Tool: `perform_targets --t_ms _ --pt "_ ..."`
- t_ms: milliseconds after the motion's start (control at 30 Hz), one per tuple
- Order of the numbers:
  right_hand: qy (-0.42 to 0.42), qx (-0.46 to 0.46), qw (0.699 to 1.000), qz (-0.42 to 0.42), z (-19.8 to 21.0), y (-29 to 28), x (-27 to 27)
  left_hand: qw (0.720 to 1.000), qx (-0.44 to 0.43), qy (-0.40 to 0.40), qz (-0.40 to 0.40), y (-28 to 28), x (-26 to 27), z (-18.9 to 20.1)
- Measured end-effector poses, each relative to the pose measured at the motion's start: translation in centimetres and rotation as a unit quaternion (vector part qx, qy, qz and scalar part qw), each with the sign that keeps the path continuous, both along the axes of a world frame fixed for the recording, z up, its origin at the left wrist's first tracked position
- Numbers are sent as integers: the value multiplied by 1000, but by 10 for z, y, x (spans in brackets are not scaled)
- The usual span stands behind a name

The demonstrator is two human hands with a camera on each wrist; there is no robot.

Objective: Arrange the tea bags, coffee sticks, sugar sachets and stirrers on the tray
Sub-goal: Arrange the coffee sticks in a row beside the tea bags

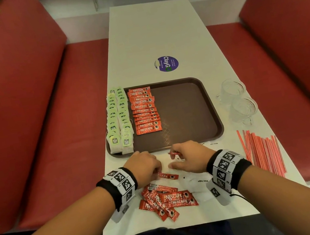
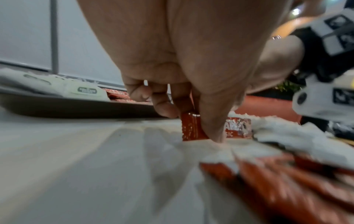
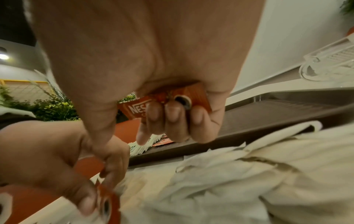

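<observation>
A brown tray holds two columns of green tea bags on its left and a column of red coffee sticks beside them. In front of the tray my left hand pinches one red coffee stick against the table. My right hand curls its fingers round another coffee stick. A loose pile of coffee sticks lies near me. White sugar sachets lie under my right hand. Red-and-white stirrers lie at the right.
Two clear glass cups stand right of the tray. A round purple sticker sits on the white table beyond the tray. Red bench seats flank the table on both sides.
</observation>
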State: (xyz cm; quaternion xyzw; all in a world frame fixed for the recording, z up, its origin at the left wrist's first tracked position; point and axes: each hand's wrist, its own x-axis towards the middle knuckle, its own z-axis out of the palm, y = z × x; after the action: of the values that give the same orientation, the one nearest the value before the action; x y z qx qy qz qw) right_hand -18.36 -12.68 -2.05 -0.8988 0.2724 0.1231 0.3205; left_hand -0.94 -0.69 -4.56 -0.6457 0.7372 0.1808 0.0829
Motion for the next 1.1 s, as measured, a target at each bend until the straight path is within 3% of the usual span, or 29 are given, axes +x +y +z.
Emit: perform_targets --t_ms 100,233,533,667,800,933,1100 --pt "15 3 1000 18 0 -2 0 997 -35 54 44 -6 5 5" --pt "-28 -17 999 12 -4 -8 0 988 -62 114 87 -10 11 9" --pt "-106 -73 991 35 -1 -16 6 967 -193 149 76 -21 17 4" --pt "-112 -24 993 -29 1 -22 6 963 -226 85 118 -35 29 6" --pt "-105 43 991 -71 3 -27 3 965 -143 -11 220 -52 41 7" --pt "-100 65 990 -81 6 -30 2 967 -65 -35 246 -64 44 -2" --pt "-94 71 990 -78 4 -32 2 964 -77 -71 245 -71 47 -9"
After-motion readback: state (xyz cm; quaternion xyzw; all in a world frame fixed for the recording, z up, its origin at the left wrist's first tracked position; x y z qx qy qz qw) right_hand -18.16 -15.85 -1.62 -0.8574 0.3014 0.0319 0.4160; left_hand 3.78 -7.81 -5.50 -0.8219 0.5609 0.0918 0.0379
